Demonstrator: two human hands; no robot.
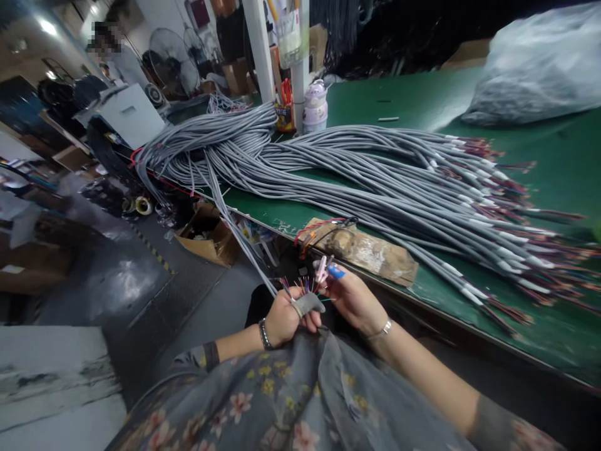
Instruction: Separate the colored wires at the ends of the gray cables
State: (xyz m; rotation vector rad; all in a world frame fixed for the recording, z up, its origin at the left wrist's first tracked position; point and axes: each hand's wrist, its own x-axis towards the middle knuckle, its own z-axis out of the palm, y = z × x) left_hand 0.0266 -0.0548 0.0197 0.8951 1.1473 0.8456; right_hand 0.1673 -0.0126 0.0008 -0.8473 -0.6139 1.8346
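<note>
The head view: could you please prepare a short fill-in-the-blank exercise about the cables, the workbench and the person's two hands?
1. The long cables have outer coverings coloured ____.
2. The top of the workbench is coloured ____.
3. The wrap on the right hand is coloured ____.
4. The left hand holds thin wires of ____ than one colour.

Missing words: grey; green; blue; more.
</note>
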